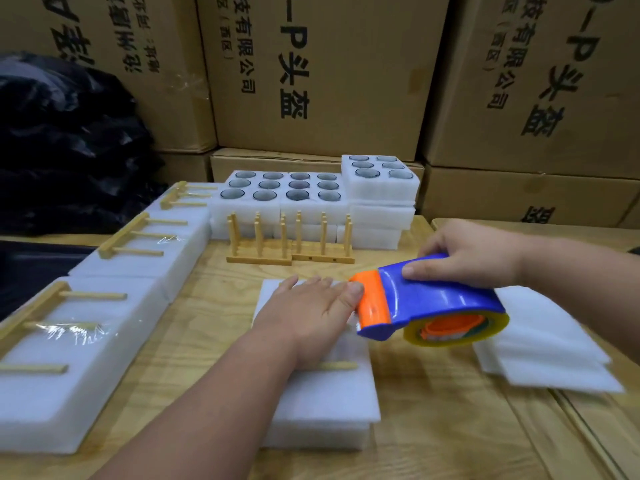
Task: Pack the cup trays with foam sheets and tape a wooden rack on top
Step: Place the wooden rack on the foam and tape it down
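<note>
Count: three finished foam packs (104, 258) lie in a row along the left of the tabletop (433, 427), each with a wooden rack laid flat on top; clear tape shows on at least two. Two wooden racks (291, 240) stand upright side by side at mid-tabletop, pegs pointing up. Behind them are stacked cup trays (311, 192): two open trays side by side showing six cups each, and a taller stack at the right end with a third six-cup tray on top. One pile of loose foam sheets (543, 344) lies at the right.

Surroundings: printed cardboard cartons (329, 74) form the back wall; black bags (69, 133) sit at far left.

Work piece: the foam pack in hand (322, 393) lies front and centre, long axis running away from the viewer. A rack peg (337, 366) on it points right; the rest of that rack is hidden by the forearm.

Left hand (311, 306): grip flat, fingers straight, pressing the pack top, fingertips touching the dispenser's orange end. Right hand (474, 254): grip closed around the blue tape dispenser (433, 303), orange end at the pack's right edge, tape roll to the right.
</note>
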The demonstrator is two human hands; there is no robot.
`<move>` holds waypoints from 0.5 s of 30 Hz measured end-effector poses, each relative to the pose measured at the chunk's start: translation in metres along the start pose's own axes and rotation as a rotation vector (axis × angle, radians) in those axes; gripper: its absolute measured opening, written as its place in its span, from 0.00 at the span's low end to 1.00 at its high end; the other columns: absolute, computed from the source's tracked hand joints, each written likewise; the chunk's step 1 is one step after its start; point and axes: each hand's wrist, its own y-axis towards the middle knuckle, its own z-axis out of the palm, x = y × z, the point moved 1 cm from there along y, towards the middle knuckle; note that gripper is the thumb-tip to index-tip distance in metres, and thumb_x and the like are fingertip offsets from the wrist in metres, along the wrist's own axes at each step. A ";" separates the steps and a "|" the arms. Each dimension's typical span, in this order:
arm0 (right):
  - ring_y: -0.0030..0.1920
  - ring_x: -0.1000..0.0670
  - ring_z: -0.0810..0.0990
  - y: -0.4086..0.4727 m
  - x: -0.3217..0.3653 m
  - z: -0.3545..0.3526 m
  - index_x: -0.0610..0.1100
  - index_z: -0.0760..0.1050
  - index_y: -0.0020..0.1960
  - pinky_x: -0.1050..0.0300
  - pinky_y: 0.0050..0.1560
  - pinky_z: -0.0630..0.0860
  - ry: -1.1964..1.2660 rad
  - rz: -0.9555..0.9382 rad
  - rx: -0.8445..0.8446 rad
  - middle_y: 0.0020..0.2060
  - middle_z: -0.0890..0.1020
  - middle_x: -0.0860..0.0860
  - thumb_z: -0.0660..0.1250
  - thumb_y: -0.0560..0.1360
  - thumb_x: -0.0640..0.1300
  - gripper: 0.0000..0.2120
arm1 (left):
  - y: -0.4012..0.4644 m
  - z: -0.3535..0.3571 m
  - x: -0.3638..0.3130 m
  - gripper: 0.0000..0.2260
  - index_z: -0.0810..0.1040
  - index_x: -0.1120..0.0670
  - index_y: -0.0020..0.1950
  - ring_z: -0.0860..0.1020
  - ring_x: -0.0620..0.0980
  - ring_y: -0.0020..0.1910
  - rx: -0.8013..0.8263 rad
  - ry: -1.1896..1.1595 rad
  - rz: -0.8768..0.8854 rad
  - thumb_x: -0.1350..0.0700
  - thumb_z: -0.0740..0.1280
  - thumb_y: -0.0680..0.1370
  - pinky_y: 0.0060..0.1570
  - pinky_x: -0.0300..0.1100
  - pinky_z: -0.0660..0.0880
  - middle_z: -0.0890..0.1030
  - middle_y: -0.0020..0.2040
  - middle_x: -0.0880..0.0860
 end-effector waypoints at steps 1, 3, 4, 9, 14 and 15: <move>0.27 0.57 0.77 -0.004 -0.004 -0.005 0.52 0.82 0.36 0.62 0.30 0.71 0.022 0.005 -0.001 0.27 0.81 0.54 0.65 0.63 0.81 0.31 | 0.001 0.002 0.001 0.38 0.58 0.44 0.82 0.52 0.43 0.82 0.011 0.022 -0.010 0.32 0.32 0.78 0.80 0.48 0.43 0.60 0.83 0.48; 0.27 0.57 0.78 -0.013 -0.015 -0.013 0.53 0.82 0.36 0.63 0.30 0.71 0.038 0.009 0.000 0.28 0.82 0.53 0.65 0.64 0.78 0.28 | 0.003 0.005 0.002 0.30 0.56 0.43 0.83 0.50 0.43 0.82 0.016 0.100 -0.025 0.37 0.36 0.83 0.80 0.48 0.41 0.56 0.84 0.47; 0.28 0.56 0.79 -0.017 -0.020 -0.017 0.52 0.82 0.36 0.61 0.30 0.72 0.031 0.012 0.000 0.29 0.83 0.53 0.65 0.64 0.77 0.28 | 0.004 0.007 0.002 0.28 0.54 0.43 0.83 0.49 0.43 0.82 0.016 0.153 -0.024 0.38 0.38 0.84 0.80 0.49 0.40 0.54 0.84 0.47; 0.35 0.52 0.84 -0.028 -0.030 -0.021 0.52 0.83 0.40 0.53 0.37 0.79 -0.008 0.034 0.033 0.36 0.86 0.51 0.62 0.62 0.81 0.33 | 0.004 0.013 0.002 0.28 0.48 0.41 0.83 0.45 0.45 0.83 0.024 0.283 -0.018 0.36 0.39 0.83 0.80 0.52 0.39 0.49 0.85 0.48; 0.34 0.54 0.84 -0.026 -0.026 -0.017 0.50 0.83 0.41 0.60 0.33 0.75 -0.045 0.020 0.064 0.35 0.85 0.53 0.61 0.60 0.82 0.36 | 0.006 0.015 0.002 0.32 0.44 0.40 0.83 0.43 0.46 0.83 0.037 0.343 -0.027 0.31 0.39 0.81 0.80 0.54 0.39 0.46 0.85 0.48; 0.34 0.53 0.84 -0.027 -0.027 -0.018 0.51 0.83 0.41 0.58 0.34 0.77 -0.032 0.011 0.055 0.36 0.85 0.52 0.60 0.59 0.84 0.37 | 0.006 0.014 0.002 0.32 0.44 0.40 0.83 0.43 0.46 0.83 0.037 0.341 -0.028 0.31 0.38 0.80 0.80 0.54 0.39 0.46 0.85 0.48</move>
